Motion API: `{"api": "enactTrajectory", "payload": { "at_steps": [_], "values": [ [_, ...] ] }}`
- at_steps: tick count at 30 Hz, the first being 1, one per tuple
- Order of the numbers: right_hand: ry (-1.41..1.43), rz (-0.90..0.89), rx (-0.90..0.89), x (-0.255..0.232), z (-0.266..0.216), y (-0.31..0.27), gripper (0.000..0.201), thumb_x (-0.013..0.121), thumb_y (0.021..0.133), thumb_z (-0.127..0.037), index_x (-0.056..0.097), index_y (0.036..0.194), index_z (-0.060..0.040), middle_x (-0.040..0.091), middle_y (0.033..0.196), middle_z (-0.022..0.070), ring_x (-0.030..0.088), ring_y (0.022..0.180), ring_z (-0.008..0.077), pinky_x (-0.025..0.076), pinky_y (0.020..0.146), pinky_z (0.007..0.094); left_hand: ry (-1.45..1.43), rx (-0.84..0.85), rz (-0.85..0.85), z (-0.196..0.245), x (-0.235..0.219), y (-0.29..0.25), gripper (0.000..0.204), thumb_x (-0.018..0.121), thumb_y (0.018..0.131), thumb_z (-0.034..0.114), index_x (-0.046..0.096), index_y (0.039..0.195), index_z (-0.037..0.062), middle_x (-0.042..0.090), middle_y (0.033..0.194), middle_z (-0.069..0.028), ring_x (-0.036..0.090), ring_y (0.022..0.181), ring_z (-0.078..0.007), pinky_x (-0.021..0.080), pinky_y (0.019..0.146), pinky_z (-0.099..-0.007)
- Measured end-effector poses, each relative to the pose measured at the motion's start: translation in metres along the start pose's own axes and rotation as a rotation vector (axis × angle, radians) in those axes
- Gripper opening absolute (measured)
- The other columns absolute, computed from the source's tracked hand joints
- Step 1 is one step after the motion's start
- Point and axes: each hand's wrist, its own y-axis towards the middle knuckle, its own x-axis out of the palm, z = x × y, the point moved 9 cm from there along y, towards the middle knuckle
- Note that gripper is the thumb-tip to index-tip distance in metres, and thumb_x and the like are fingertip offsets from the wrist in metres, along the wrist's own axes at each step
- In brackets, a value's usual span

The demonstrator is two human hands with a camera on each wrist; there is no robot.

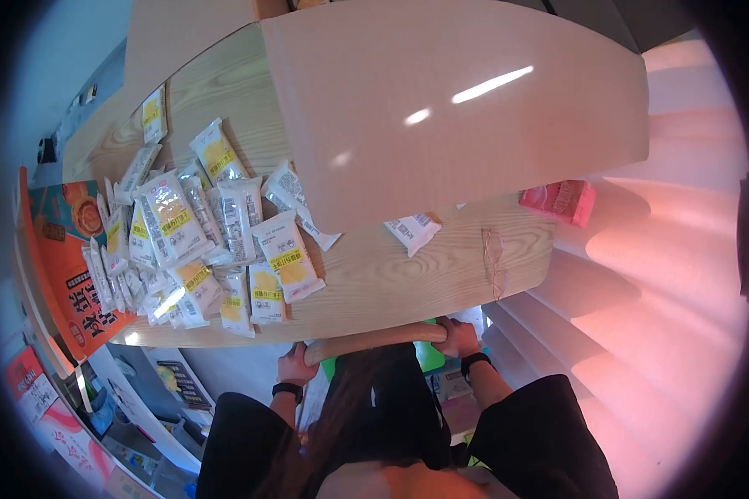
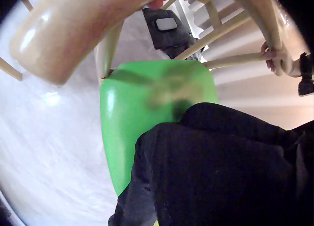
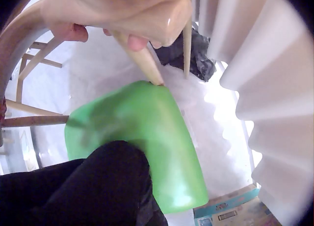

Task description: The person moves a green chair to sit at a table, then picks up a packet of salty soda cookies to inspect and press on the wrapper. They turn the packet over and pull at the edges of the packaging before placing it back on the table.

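Note:
A chair with a curved pale wooden rail point(image 1: 374, 339) and a green seat point(image 2: 125, 123) stands at the table's near edge, against the person's dark-trousered legs. My left hand point(image 1: 294, 363) grips the rail near its left end. Toward the other end, my right hand point(image 1: 458, 338) holds the same rail, fingers curled under it in the right wrist view. Both wrists wear black bands. One knee overlaps the green seat in both wrist views.
Many white-and-yellow snack packets point(image 1: 175, 220) lie heaped on the wooden table point(image 1: 374, 291). A large cardboard flap point(image 1: 474, 108) covers the back. Glasses point(image 1: 493, 262) and a pink pack point(image 1: 560, 202) lie right. An orange box point(image 1: 75, 283) stands left; a pale curtain point(image 3: 274, 88) hangs right.

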Motion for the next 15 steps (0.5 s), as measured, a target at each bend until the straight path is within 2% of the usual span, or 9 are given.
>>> {"api": "enactTrajectory", "payload": {
  "at_steps": [7, 15],
  "values": [
    [0.007, -0.01, 0.012, -0.002, -0.002, 0.002, 0.042, 0.06, 0.047, -0.029, 0.052, 0.084, -0.0116, 0.055, 0.067, 0.0108, 0.053, 0.058, 0.0266, 0.044, 0.054, 0.0345, -0.007, -0.017, -0.01, 0.0, 0.001, 0.0, 0.024, 0.056, 0.056, 0.022, 0.044, 0.07, 0.0072, 0.052, 0.062, -0.0103, 0.052, 0.053, -0.0273, 0.043, 0.046, -0.0372],
    [0.014, -0.003, 0.022, -0.004, -0.002, 0.001, 0.043, 0.061, 0.046, -0.029, 0.051, 0.085, -0.0118, 0.055, 0.068, 0.0105, 0.054, 0.06, 0.0265, 0.044, 0.055, 0.0341, 0.006, -0.076, -0.105, -0.009, 0.01, -0.001, 0.028, 0.056, 0.057, 0.026, 0.045, 0.074, 0.0069, 0.053, 0.068, -0.0123, 0.053, 0.058, -0.0275, 0.043, 0.05, -0.0379]
  ]
}}
